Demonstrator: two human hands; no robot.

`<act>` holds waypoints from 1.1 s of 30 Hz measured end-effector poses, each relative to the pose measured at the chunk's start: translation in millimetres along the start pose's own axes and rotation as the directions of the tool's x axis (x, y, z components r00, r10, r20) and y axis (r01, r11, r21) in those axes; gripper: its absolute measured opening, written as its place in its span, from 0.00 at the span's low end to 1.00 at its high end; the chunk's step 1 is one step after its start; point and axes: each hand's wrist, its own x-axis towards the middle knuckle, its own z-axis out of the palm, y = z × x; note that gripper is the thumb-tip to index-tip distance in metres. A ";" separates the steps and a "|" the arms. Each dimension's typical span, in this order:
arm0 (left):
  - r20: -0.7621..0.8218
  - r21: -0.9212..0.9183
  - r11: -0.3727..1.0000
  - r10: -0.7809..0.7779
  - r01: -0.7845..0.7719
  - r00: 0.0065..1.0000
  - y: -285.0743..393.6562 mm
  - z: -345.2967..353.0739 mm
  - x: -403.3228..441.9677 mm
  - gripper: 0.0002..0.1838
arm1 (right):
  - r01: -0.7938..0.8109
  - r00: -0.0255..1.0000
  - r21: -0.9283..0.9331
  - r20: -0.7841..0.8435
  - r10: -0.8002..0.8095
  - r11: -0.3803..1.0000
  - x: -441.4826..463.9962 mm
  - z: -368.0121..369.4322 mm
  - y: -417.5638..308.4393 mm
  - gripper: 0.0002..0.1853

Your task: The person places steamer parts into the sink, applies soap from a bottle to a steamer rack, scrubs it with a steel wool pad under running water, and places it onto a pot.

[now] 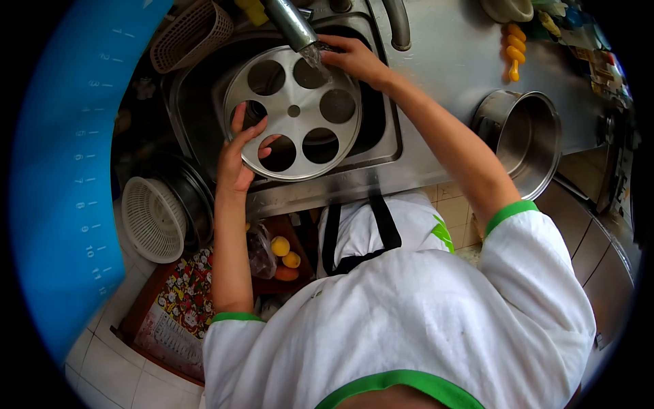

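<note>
A round metal steamer plate [310,114] with several large holes and a small centre hole is tilted over the sink [390,116]. My left hand [236,157] grips its left edge, some fingers showing through the holes. At the far right rim is my right hand [359,61], thumb on the near side and fingers curled over the edge, the fingertips partly hidden behind the tap. From the metal tap [289,24], water runs onto the plate beside the right hand's fingertips.
A steel pot [530,140] lies on its side on the counter at right. Orange plastic clips or a spoon-like piece [514,53] lie beyond it. A pink basket [194,37] stands behind the sink; a white colander [151,219] is at left. Yellow fruit [280,246] sits below.
</note>
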 end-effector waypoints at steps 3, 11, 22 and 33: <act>-0.125 -0.193 0.972 0.111 -0.134 0.986 -18.0 5.5 3.3 0.36 | 0.019 0.990 0.413 -0.133 0.040 0.910 -26.2 23.4 42.9 0.24; -0.200 -0.319 0.925 0.146 -0.205 0.969 -41.3 22.9 -7.9 0.35 | -0.020 0.930 0.463 -0.317 0.186 0.886 -52.2 53.4 68.4 0.21; -0.056 -0.353 0.936 -0.005 -0.015 0.998 -57.1 52.1 22.2 0.32 | 0.312 0.765 -0.812 -0.093 -0.637 0.494 -14.5 41.3 22.3 0.21; -0.117 -0.254 0.963 0.059 -0.087 0.991 -62.2 55.9 14.3 0.35 | 0.391 0.824 -0.704 -0.019 -0.566 0.593 -19.2 63.1 26.5 0.24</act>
